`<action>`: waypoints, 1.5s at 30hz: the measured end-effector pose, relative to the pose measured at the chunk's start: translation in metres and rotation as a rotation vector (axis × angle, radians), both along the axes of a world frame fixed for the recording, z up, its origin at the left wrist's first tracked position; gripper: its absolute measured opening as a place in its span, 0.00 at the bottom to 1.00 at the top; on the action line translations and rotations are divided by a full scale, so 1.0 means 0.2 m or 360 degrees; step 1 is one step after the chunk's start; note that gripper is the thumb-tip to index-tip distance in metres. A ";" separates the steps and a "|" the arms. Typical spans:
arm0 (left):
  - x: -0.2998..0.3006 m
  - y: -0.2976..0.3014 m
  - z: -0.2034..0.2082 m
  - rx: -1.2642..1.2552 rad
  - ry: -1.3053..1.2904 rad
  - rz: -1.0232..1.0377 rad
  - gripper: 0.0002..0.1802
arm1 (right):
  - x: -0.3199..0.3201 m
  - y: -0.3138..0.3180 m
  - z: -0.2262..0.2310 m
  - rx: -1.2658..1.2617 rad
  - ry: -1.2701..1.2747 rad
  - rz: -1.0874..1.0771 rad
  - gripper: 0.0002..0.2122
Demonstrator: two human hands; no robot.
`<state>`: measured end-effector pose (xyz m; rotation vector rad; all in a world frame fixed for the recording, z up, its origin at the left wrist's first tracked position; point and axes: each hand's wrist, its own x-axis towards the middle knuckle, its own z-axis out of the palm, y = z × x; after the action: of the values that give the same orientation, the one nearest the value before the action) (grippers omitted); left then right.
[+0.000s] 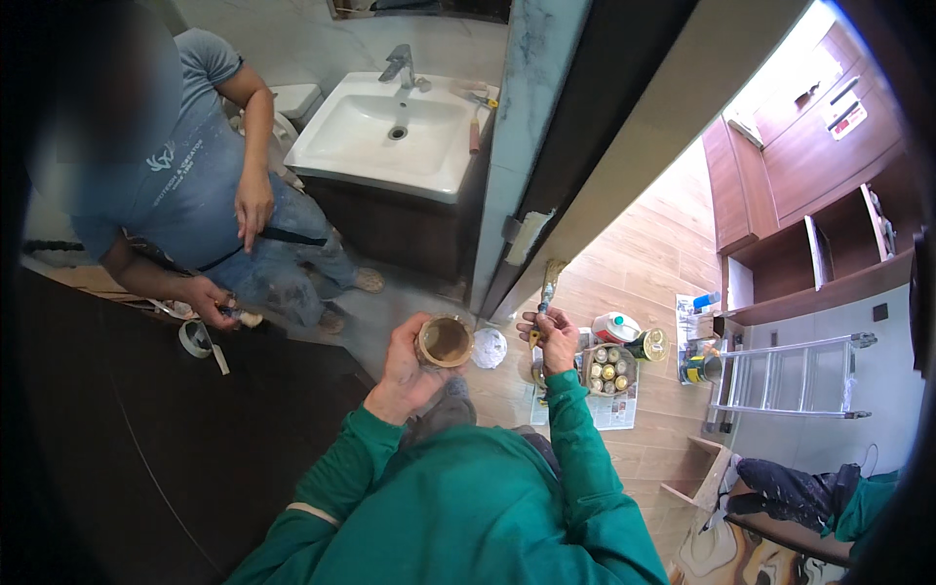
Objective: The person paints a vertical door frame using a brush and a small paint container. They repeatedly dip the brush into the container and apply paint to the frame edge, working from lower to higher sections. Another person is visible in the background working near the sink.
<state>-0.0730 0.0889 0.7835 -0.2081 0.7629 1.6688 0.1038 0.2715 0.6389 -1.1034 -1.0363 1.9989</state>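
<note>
My left hand (402, 372) is wrapped round a small round tub (447, 365) with brownish paint inside, its open top facing up. In my right hand (556, 343) is a paintbrush (548, 291), gripped by its handle. The brush's bristles point away from me and are at the lower part of the light-coloured door frame (624, 146); whether they touch it I cannot tell. A pale patch shows on the frame's dark edge, near a metal latch plate (511, 229).
A co-worker (195, 185) stands at left, holding a small brush (249, 318), beside a white sink (322, 127). A dark door panel (127, 429) fills the lower left. Past the frame are a box of cans (597, 388), a white jug (616, 327), newspaper and a stepladder (790, 414).
</note>
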 end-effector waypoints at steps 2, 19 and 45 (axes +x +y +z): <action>0.02 -0.01 -0.01 0.0033 0.0033 -0.0012 0.19 | -0.02 0.01 -0.11 -0.0124 -0.0033 -0.0042 0.12; 0.85 0.16 -0.20 0.0053 0.0076 0.0186 0.25 | 1.35 0.00 0.45 0.0247 -0.0500 0.0447 0.13; 1.88 0.63 0.10 -0.0045 0.0221 -0.0115 0.16 | 1.97 0.32 1.86 0.3055 -0.1153 0.0956 0.17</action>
<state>0.3032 0.2156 0.8037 -0.0840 0.8888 1.6167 0.4980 0.3348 1.0114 -0.2380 -2.7777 0.0226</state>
